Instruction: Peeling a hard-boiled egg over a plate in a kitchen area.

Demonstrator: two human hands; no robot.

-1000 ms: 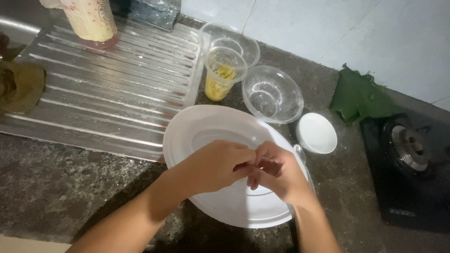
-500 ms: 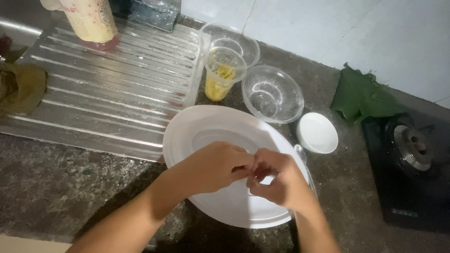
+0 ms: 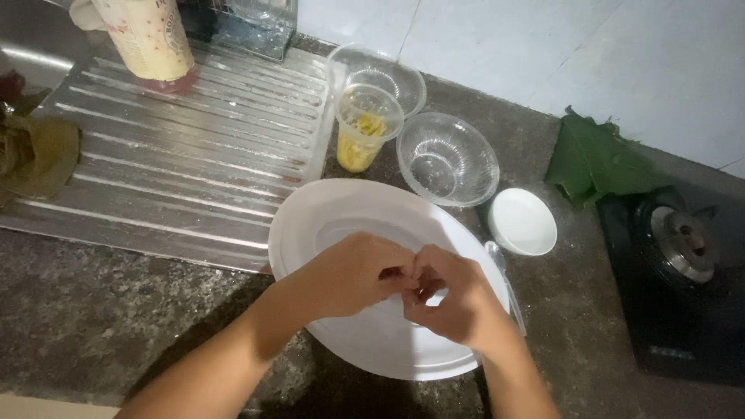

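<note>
My left hand [image 3: 353, 275] and my right hand [image 3: 454, 299] meet over the middle of a large white plate [image 3: 334, 213] on a dark stone counter. Their fingertips are curled and pressed together. Whatever lies between the fingers is hidden. Just behind the plate stand a clear plastic cup [image 3: 365, 132] with yellow bits in it and an empty clear bowl [image 3: 448, 159]. A small white dish [image 3: 521, 221] sits at the plate's right, with a spoon [image 3: 500, 260] lying beside the plate's rim.
A second clear bowl [image 3: 388, 70] stands behind the cup. A ribbed steel drainboard [image 3: 178, 147] with a tall container [image 3: 147, 35] fills the left. A brownish cloth [image 3: 35, 155] lies at far left. Green leaves [image 3: 597, 159] and a black gas stove [image 3: 683, 271] are at right.
The hands stay joined over the plate; the fingers shift slightly against each other. Nothing else has moved.
</note>
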